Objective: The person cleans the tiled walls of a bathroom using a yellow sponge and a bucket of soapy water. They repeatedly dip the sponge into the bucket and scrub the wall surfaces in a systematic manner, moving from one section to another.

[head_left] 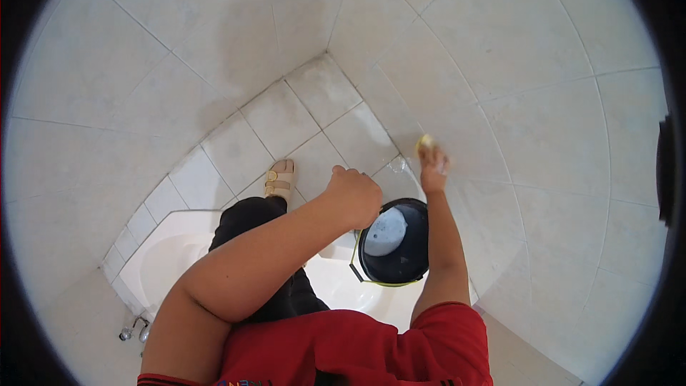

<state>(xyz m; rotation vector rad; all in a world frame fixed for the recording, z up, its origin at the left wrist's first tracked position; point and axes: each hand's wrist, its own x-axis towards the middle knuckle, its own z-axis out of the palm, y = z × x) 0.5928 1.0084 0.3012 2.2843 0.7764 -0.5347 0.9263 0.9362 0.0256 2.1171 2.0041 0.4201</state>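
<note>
My right hand is pressed to the tiled wall on the right, its fingers closed on a small yellow sponge. The hand is slightly blurred. My left hand is closed at the upper left rim of a black bucket, holding it; the fingertips are partly hidden. Pale soapy water with foam lies inside the bucket. Its yellow handle, with a black grip, hangs on the near left side. A few suds show at the foot of the wall, close to the sponge.
White floor tiles meet two beige tiled walls in a corner ahead. My sandalled foot stands on the tiles. A white squat toilet lies at the left, by a metal tap fitting. A shadow falls on the left wall.
</note>
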